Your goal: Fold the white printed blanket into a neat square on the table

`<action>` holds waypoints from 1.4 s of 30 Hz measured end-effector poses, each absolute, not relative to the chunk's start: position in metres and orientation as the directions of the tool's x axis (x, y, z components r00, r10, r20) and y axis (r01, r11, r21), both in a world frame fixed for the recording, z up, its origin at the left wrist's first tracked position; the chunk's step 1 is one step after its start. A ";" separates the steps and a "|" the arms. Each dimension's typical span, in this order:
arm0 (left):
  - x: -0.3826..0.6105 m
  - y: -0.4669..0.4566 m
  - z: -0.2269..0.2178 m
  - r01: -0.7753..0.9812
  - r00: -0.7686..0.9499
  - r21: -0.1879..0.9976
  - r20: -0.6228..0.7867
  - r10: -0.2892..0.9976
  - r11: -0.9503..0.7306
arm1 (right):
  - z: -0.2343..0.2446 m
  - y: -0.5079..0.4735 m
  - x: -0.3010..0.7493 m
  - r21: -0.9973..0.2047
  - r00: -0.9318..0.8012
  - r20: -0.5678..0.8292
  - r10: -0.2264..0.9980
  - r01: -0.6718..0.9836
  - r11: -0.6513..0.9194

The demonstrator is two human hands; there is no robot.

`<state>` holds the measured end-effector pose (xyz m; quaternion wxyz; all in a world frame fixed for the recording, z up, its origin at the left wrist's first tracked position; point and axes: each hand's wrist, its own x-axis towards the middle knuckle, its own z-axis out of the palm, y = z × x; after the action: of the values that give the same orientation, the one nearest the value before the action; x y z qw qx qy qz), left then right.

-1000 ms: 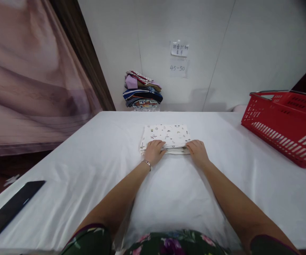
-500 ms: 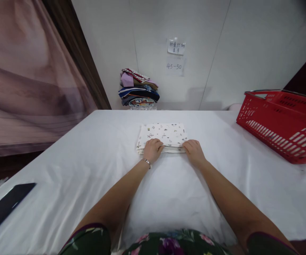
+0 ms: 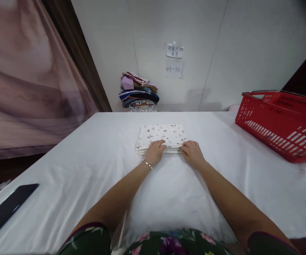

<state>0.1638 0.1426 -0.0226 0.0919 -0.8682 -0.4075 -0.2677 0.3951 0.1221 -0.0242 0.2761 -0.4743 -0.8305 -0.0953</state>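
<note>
At the far left of my feed I see a pink curtain (image 3: 17,92) hanging in folds, with a brown curtain (image 3: 74,46) just right of it. On the near left corner of the table lies a flat black phone-like slab (image 3: 9,209), its left end cut off by the edge of my view. The white sheet (image 3: 89,152) over the table is rumpled on this side. Beyond the table's far edge, left of the middle, I have a pile of folded clothes (image 3: 139,92) against the pale wall (image 3: 208,32); what it stands on is hidden from me.

Next comes the left hand (image 3: 155,153), with a bracelet (image 3: 147,165) at its wrist. It grasps the near edge of the folded cloth (image 3: 162,135), fingers over the top. This cloth, white with small scattered prints, lies flat in several layers on the sheet, about mid-table, its near edge toward the person. On the wall beyond it I see a note (image 3: 174,51) with handwriting and, under that, a paper (image 3: 174,69) reading 45-50. The right hand (image 3: 192,153) grasps the cloth at its near right corner, fingertips at the edges of the layers. Well apart, on the right, I see a red basket (image 3: 275,124) with slotted sides, partly out of view
</note>
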 end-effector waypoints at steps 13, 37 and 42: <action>0.172 0.142 -0.019 0.785 0.528 0.025 0.493 0.691 -0.618 | -0.028 0.127 0.398 -0.113 -0.372 0.597 0.711 0.838 0.534; 0.185 0.152 -0.009 0.827 0.511 0.004 0.412 0.755 -0.562 | -0.025 0.125 0.396 -0.146 -0.392 0.541 0.744 0.828 0.542; 0.186 0.151 -0.017 0.823 0.516 -0.032 0.460 0.722 -0.568 | -0.029 0.129 0.396 -0.127 -0.370 0.549 0.749 0.850 0.512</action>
<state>0.1857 0.1506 -0.0171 0.1238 -0.8618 -0.4481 -0.2027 0.3962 0.1287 -0.0291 0.2810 -0.4858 -0.8229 -0.0890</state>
